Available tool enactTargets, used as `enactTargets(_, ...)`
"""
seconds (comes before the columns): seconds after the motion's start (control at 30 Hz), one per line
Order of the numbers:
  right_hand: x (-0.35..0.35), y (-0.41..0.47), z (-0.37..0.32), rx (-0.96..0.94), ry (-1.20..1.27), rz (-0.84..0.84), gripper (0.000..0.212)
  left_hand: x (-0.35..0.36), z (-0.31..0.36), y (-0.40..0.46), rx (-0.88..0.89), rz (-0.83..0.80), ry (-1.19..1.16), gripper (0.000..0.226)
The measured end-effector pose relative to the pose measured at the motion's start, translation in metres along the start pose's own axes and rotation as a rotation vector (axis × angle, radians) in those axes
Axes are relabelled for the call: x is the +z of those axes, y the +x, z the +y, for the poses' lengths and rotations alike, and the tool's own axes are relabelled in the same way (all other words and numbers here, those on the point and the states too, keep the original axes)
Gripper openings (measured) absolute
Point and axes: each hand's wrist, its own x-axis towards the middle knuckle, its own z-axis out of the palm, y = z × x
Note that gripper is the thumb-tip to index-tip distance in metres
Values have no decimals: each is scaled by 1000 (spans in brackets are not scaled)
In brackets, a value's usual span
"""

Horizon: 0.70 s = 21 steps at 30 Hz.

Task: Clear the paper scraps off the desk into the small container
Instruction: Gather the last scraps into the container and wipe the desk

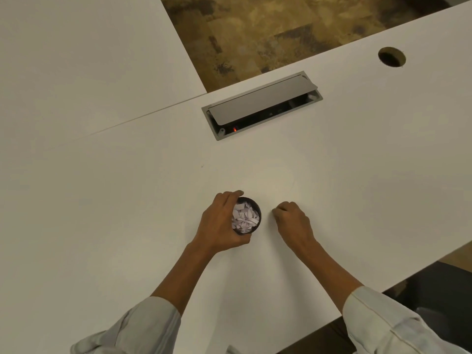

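A small dark round container (257, 210) stands on the white desk (127, 200), filled to the rim with white paper scraps (244, 217). My left hand (219, 223) wraps around its left side and grips it. My right hand (293, 223) rests on the desk just to the right of the container, fingers curled into a loose fist; whether it holds a scrap is hidden. No loose scraps show on the desk surface.
A grey cable hatch (261, 104) with its lid half raised sits behind the hands, a red light glowing inside. A round cable hole (391, 56) is at the far right. The desk edge (383, 287) runs diagonally at right, with patterned carpet (281, 29) beyond.
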Motion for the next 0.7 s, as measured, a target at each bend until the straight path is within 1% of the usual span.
enactTargets(0.1, 2, 5, 2, 26, -30, -15, 19, 10, 13, 8, 9, -6, 0, 97)
enactTargets(0.2, -4, 9, 6, 107, 77, 34, 19, 17, 22, 18, 17, -3, -10, 98)
enactTargets(0.23, -7, 8, 7, 144, 164, 66, 21, 19, 24, 20, 19, -6, -13, 100)
enactTargets(0.3, -19, 4, 6, 253, 437, 156, 24, 20, 22, 21, 22, -22, -28, 107)
enactTargets(0.37, -37, 0, 0, 347, 689, 341, 22, 17, 16, 17, 30, -28, -52, 117)
enactTargets(0.4, -46, -1, -4, 352, 756, 422, 22, 15, 12, 14, 33, -29, -66, 121)
enactTargets(0.43, -53, -2, -9, 318, 796, 461, 23, 13, 8, 10, 28, -36, -80, 124)
enactTargets(0.47, -60, -3, -15, 253, 818, 454, 24, 12, 4, 8, 15, -53, -94, 127)
enactTargets(0.57, -69, -4, -31, 79, 803, 310, 23, 8, -1, 1, -51, -132, -124, 136)
enactTargets(0.63, -69, -3, -39, 33, 740, 252, 22, 7, -3, -1, -89, -186, -147, 140)
enactTargets(0.7, -68, 0, -42, 3, 695, 276, 20, 5, -6, -4, -119, -230, -156, 142)
